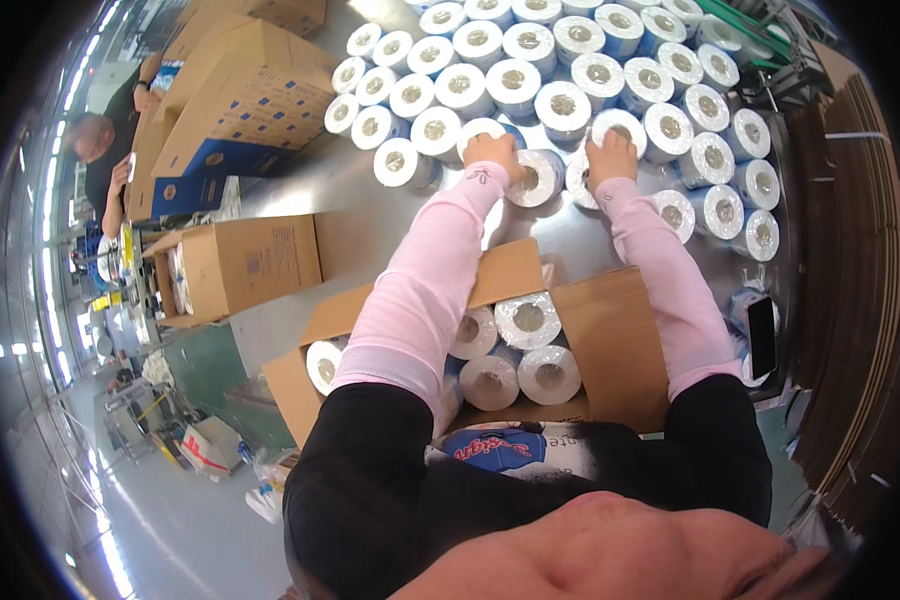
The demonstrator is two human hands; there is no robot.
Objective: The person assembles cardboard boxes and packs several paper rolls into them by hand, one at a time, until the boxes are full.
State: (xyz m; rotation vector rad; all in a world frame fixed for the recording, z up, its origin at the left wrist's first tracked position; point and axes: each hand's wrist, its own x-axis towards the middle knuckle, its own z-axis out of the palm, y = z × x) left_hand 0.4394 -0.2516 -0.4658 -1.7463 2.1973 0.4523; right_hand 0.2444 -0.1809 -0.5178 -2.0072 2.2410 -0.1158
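Both my arms, in pink sleeves, stretch forward over an open cardboard carton point(610, 330) to a crowd of white paper rolls in clear and blue wrap, standing on a metal table point(360, 225). My left hand point(496, 155) grips the near side of one paper roll point(478, 129). Fingers of my right hand point(612, 160) curl over another paper roll point(620, 124). Between the hands stands a further roll point(536, 178), close to my left fingers. Inside the carton, below my forearms, several rolls sit upright; my left arm hides some of them.
Left of the carton lies a second open carton point(270, 262). Beyond it, a co-worker point(110, 150) handles a large blue-printed carton point(250, 100). At the right edge are a black phone point(761, 338) and stacked flat cardboard point(855, 250). A green-railed machine point(745, 30) stands far right.
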